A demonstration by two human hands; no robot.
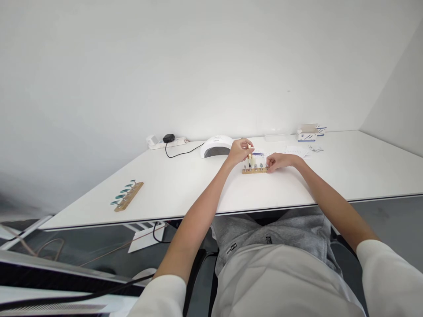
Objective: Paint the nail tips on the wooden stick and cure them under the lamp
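My left hand (241, 151) pinches a nail polish brush by its gold cap (250, 152), above the left part of a small wooden nail stand (256, 171). Its dark lower end points down at the stand. Several nail tips on metal posts stand along the wood. Just behind them shows a pale small bottle (253, 161), partly hidden. At the stand's right end my right hand (280, 161) has its fingers closed on the wood or the last post; which one is too small to tell.
A white nail lamp (217, 145) stands behind my left hand, its cable running to a black adapter (168, 138) on a power strip. Far left lies another wooden stand (129, 197) with blue-green nail tips. Papers (296, 152) and small boxes (307, 133) are at the back right.
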